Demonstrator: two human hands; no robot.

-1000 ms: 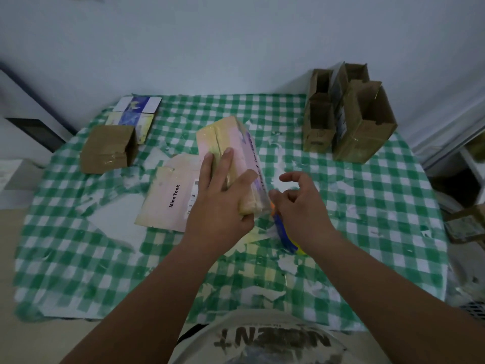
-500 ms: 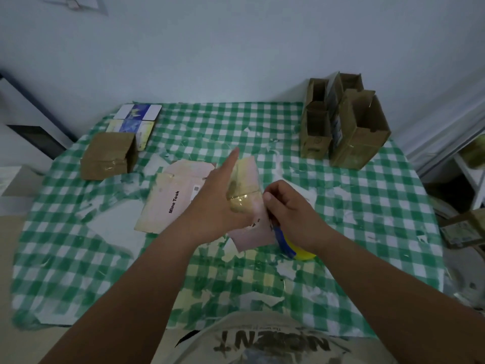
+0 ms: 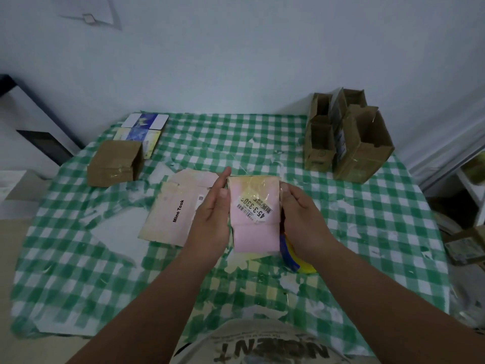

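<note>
A small pink box (image 3: 253, 232) with a white barcode label reading "45-3-330" and clear tape over its top is held upright above the table's middle. My left hand (image 3: 210, 222) grips its left side, thumb on the front face and index finger stretched up along the edge. My right hand (image 3: 301, 219) grips its right side with curled fingers. A blue and yellow object (image 3: 294, 258) shows under my right wrist; whether the hand holds it cannot be told.
A flattened pink carton marked "Mine Took" (image 3: 170, 214) lies left of the hands on the green checked tablecloth (image 3: 367, 232). A closed brown box (image 3: 115, 164) and picture cards (image 3: 144, 122) sit at the back left. Open brown boxes (image 3: 362, 153) stand back right. Paper scraps litter the cloth.
The pink box has been turned so its labelled face points at me. My right hand moved from its lower edge to grip its right side; my left hand shifted to the left side.
</note>
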